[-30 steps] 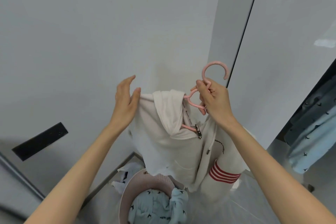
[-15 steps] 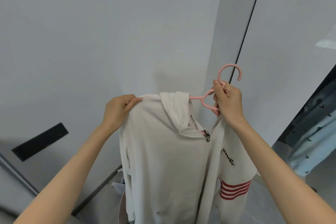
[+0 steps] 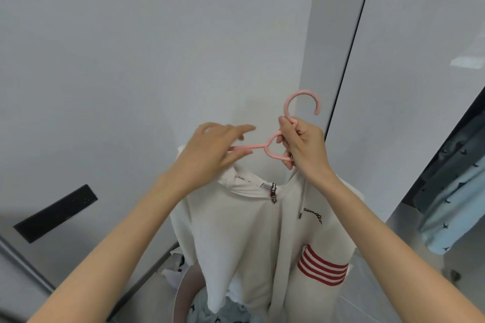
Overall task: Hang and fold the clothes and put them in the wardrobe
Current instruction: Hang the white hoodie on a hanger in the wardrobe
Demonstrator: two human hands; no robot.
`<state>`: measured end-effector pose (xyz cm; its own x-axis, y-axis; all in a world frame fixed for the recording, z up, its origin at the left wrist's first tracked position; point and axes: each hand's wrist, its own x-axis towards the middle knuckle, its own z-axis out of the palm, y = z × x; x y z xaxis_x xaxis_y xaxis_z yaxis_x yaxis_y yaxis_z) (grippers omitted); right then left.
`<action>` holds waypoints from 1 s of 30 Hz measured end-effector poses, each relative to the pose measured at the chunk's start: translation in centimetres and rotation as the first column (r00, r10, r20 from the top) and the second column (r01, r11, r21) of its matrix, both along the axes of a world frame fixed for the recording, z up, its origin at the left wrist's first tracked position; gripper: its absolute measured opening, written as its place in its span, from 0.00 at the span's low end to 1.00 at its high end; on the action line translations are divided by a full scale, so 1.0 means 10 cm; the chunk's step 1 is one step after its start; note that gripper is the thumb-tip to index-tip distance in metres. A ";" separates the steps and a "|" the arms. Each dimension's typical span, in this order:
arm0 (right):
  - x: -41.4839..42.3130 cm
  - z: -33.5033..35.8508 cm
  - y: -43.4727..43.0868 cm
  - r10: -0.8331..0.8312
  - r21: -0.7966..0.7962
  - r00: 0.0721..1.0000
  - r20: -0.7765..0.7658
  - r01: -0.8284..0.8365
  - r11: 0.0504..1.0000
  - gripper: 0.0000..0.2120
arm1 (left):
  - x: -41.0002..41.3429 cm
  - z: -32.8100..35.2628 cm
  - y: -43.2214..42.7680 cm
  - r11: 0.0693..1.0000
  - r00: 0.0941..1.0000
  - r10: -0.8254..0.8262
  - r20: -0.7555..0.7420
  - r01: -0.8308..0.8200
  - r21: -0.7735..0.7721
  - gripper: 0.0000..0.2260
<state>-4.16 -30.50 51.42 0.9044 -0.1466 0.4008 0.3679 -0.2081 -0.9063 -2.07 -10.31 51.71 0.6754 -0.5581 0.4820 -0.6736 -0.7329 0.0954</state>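
Observation:
A white zip hoodie (image 3: pixel 236 231) with red sleeve stripes hangs on a pink plastic hanger (image 3: pixel 273 151) in front of me. My right hand (image 3: pixel 301 149) grips the hanger's neck just under its hook and holds it up. My left hand (image 3: pixel 212 149) is blurred, with fingers stretched out over the hanger's left arm and the hood edge, touching them. The hanger's right arm is hidden inside the hoodie's shoulder.
A pink laundry basket (image 3: pixel 183 294) with light blue clothes (image 3: pixel 231 309) stands on the floor below the hoodie. Blue bird-print garments (image 3: pixel 451 204) hang in the open wardrobe at the right, beside a white door (image 3: pixel 420 60). A black panel (image 3: pixel 55 212) sits on the left wall.
My left hand let go of the hoodie's left shoulder and moved right to the hanger's arm at the hood. My right hand raised the hanger slightly, and the basket shows again.

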 end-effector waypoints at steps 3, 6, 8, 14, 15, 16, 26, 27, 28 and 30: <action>-0.02 0.02 0.03 0.001 -0.041 1.000 0.021 -0.001 0.999 0.19 | 0.02 -0.10 -0.09 0.997 0.988 -0.022 0.153 0.012 0.072 0.19; -0.03 0.01 -0.03 0.002 -0.123 1.000 0.007 -0.002 0.992 0.18 | 0.02 -0.20 -0.09 0.999 0.992 -0.041 0.119 0.037 0.032 0.22; -0.02 -0.03 -0.09 -0.019 -0.265 1.000 -0.019 0.013 0.964 0.18 | 0.01 -0.26 -0.10 1.000 0.993 0.005 0.116 -0.005 0.000 0.20; -0.07 -0.46 -0.38 -0.334 -0.609 0.942 0.006 0.268 0.746 0.21 | 0.00 -0.39 -0.14 0.975 0.976 0.201 0.083 -0.192 -0.110 0.18; -0.10 -0.55 -0.38 -0.379 -0.601 0.925 -0.020 0.292 0.744 0.24 | -0.01 -0.39 -0.16 0.973 0.973 0.214 0.085 -0.204 -0.109 0.15; -0.12 -0.62 -0.35 -0.405 -0.578 0.914 -0.031 0.314 0.753 0.26 | -0.02 -0.39 -0.19 0.972 0.972 0.217 0.094 -0.207 -0.109 0.13; 0.05 -0.63 -0.18 -0.358 -0.325 0.932 0.055 0.356 0.876 0.08 | -0.11 -0.51 -0.38 0.943 0.947 0.313 -0.069 -0.318 -0.095 0.15; 0.06 -0.55 -0.19 -0.352 -0.292 0.932 0.088 0.361 0.886 0.08 | -0.11 -0.52 -0.40 0.936 0.937 0.336 -0.090 -0.343 -0.081 0.16; 0.07 -0.44 -0.20 -0.357 -0.259 0.925 0.131 0.379 0.888 0.10 | -0.12 -0.54 -0.41 0.929 0.929 0.354 -0.113 -0.363 -0.077 0.16; 0.14 -0.19 -0.25 -0.350 -0.249 0.919 0.184 0.388 0.888 0.13 | -0.13 -0.58 -0.43 0.917 0.912 0.369 -0.177 -0.389 -0.092 0.17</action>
<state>-2.80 -33.03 49.48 0.7434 -0.3261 0.5839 0.3265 -0.5851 -0.7424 -3.42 -14.62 45.88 0.8951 -0.1888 0.4039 -0.3175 -0.9060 0.2801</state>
